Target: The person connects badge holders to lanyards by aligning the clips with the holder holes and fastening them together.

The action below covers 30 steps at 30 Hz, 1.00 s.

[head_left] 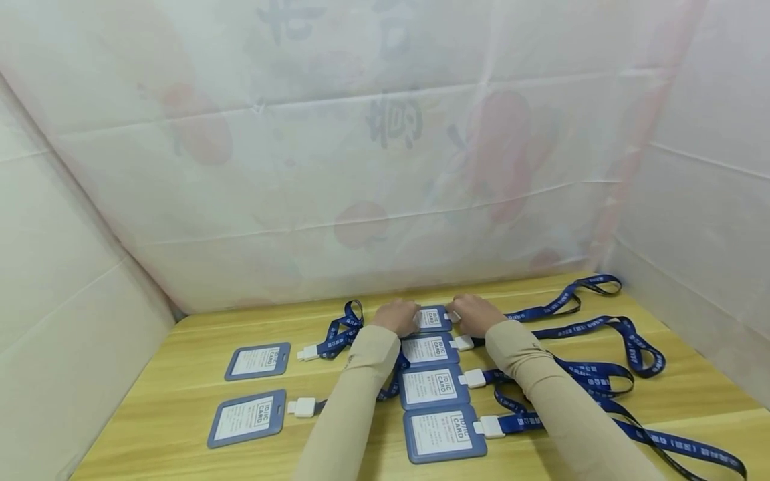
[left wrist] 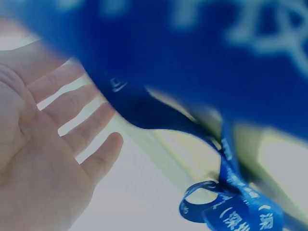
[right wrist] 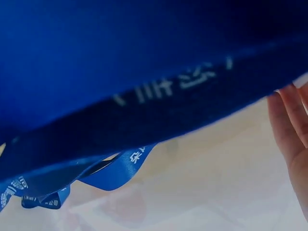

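Both hands are at the far ID card holder (head_left: 434, 318), the last of several blue holders lined up in a column. My left hand (head_left: 397, 316) pinches its left edge; in the left wrist view its other fingers are spread and nearly straight. On the right side, my right hand (head_left: 475, 314) pinches the white clip (head_left: 453, 316) by the holder's slot. Its fingertips are partly hidden by a blue lanyard (right wrist: 178, 110) in the right wrist view. Just nearer lies a second holder (head_left: 428, 349), its white clip (head_left: 462, 343) at its right end.
Two more card holders (head_left: 257, 361) lie at the left, with lanyard clips (head_left: 305, 407) just right of them. Blue lanyards (head_left: 637, 344) trail across the right side of the wooden table (head_left: 162, 401). A pale printed sheet (head_left: 301, 180) hangs behind.
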Each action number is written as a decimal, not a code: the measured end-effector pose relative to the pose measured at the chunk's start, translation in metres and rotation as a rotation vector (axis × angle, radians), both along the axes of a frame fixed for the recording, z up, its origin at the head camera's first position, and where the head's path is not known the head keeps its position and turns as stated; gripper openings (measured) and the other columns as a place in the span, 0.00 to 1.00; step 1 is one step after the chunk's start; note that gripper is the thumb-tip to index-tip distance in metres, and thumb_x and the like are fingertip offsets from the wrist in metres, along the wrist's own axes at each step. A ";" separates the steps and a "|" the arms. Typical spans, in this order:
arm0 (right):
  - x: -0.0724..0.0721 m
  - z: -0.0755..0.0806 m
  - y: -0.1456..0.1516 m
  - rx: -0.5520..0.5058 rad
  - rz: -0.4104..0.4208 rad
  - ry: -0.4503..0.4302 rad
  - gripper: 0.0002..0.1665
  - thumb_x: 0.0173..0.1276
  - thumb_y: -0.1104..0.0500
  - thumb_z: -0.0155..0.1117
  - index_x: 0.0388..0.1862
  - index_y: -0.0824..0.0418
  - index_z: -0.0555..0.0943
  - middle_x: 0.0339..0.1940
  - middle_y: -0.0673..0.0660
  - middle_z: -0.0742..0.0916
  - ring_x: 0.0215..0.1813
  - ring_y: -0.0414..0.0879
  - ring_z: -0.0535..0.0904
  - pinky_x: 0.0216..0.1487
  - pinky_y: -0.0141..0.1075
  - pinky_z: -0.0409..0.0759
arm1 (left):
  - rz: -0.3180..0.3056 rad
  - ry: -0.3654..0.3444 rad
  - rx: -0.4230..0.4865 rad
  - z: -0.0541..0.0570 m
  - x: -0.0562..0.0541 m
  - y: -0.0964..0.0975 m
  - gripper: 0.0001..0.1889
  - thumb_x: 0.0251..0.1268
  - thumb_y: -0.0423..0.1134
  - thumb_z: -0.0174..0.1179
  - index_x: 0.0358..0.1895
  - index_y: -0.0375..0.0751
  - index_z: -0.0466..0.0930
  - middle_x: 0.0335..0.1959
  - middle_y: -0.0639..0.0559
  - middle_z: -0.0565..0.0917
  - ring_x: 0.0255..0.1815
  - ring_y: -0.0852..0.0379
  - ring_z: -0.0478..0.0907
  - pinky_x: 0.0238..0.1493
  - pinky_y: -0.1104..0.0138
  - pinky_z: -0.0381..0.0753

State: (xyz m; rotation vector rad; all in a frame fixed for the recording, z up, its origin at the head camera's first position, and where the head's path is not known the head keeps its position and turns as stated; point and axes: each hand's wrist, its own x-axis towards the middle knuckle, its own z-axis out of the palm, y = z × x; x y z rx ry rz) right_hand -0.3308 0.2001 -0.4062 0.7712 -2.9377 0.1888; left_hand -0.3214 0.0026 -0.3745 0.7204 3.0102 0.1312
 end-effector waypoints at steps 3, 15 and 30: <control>0.001 0.003 0.000 -0.031 -0.006 -0.022 0.22 0.54 0.75 0.71 0.50 0.69 0.86 0.45 0.64 0.88 0.48 0.60 0.85 0.51 0.50 0.84 | -0.023 -0.002 0.017 0.006 0.003 -0.002 0.19 0.65 0.41 0.71 0.59 0.45 0.85 0.52 0.50 0.87 0.52 0.52 0.83 0.55 0.60 0.82; 0.015 0.019 0.006 -0.161 -0.116 -0.049 0.21 0.66 0.68 0.68 0.59 0.68 0.83 0.59 0.67 0.83 0.63 0.65 0.76 0.63 0.57 0.76 | -0.106 0.046 0.042 0.022 0.016 -0.015 0.20 0.68 0.42 0.68 0.61 0.42 0.83 0.56 0.49 0.86 0.57 0.51 0.82 0.60 0.60 0.80; 0.048 0.034 -0.003 -0.316 -0.112 -0.051 0.22 0.66 0.68 0.69 0.59 0.70 0.82 0.57 0.68 0.84 0.60 0.66 0.78 0.58 0.59 0.78 | -0.142 0.124 0.050 0.035 0.053 -0.049 0.24 0.70 0.44 0.66 0.67 0.41 0.78 0.64 0.47 0.81 0.64 0.47 0.77 0.65 0.57 0.76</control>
